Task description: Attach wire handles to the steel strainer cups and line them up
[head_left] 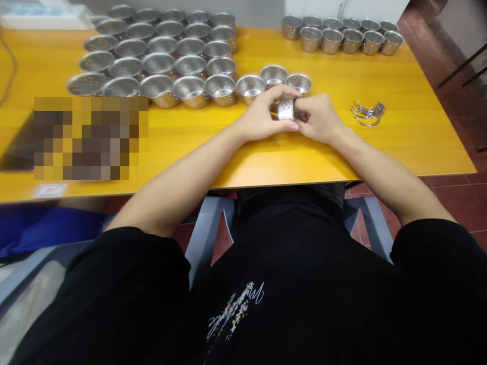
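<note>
Between my hands, just above the yellow table (182,162), is a small perforated metal cup (286,110), tipped on its side. My left hand (262,114) wraps its fingers and thumb around the cup from the left. Against the cup's right end, my right hand (319,117) has its fingers curled and pinched; what they hold is hidden. Right behind my hands stand a few loose perforated cups (251,87). To the right of my right hand lies a small pile of curved metal wire handles (368,112).
Rows of similar cups (158,88) fill the back left of the table. Another group of metal cups (352,40) stands at the back right. A dark flat object (19,147), partly pixelated, lies at left near a small white card (51,190). A white box (45,17) sits behind.
</note>
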`<state>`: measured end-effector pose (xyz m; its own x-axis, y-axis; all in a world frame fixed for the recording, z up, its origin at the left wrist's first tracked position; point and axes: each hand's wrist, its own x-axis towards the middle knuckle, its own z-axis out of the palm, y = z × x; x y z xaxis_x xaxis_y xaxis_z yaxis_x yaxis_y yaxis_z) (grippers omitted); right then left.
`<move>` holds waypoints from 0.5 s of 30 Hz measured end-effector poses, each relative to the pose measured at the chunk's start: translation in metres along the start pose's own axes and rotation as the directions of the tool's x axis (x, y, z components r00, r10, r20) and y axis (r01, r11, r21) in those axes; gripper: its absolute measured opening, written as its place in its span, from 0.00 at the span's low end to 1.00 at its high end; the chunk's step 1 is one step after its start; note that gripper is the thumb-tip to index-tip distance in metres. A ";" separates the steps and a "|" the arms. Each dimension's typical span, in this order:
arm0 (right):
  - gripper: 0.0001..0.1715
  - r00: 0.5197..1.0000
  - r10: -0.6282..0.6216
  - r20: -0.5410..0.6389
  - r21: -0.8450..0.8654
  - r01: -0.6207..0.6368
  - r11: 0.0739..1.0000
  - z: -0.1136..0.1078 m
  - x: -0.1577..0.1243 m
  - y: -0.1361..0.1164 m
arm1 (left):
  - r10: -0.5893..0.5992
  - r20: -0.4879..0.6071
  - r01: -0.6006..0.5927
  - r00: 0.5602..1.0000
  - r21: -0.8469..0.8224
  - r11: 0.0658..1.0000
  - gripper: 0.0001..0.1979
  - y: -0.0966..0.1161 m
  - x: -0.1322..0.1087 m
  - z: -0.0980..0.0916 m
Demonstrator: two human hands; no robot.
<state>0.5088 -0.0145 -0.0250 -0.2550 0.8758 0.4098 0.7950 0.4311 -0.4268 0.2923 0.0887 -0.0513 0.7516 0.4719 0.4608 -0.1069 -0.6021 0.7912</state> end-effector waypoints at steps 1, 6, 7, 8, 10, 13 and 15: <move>0.19 1.000 0.013 0.005 0.004 -0.013 1.000 0.000 0.000 0.000 | -0.004 -0.005 0.004 1.000 0.001 1.000 0.46 -0.001 0.000 0.000; 0.19 0.997 0.071 0.015 0.095 -0.072 0.993 -0.004 0.001 0.005 | -0.008 -0.022 0.007 1.000 -0.008 1.000 0.44 -0.006 0.002 0.000; 0.19 0.997 0.080 0.004 0.112 -0.080 0.990 -0.004 0.001 0.006 | -0.009 -0.021 0.008 1.000 -0.015 1.000 0.44 -0.006 0.002 0.000; 0.20 0.996 0.089 -0.013 0.125 -0.087 0.988 -0.004 0.001 0.008 | -0.011 -0.019 0.011 1.000 -0.021 1.000 0.43 -0.006 0.002 0.001; 0.21 0.994 0.100 -0.050 0.134 -0.093 0.987 -0.004 0.001 0.009 | -0.023 -0.016 0.023 1.000 -0.024 0.999 0.43 -0.005 0.002 0.001; 0.23 0.989 0.104 -0.106 0.096 -0.093 0.991 -0.004 0.002 0.009 | -0.035 -0.026 0.034 0.999 -0.018 0.999 0.44 -0.004 0.002 0.002; 0.24 0.985 0.101 -0.140 0.047 -0.095 0.994 -0.004 0.002 0.009 | -0.021 -0.026 0.021 0.999 0.002 1.000 0.44 -0.004 0.002 0.003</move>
<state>0.5172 -0.0101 -0.0249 -0.0939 0.8758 0.4735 0.7887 0.3557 -0.5015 0.2960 0.0904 -0.0546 0.7366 0.5007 0.4546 -0.0899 -0.5937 0.7997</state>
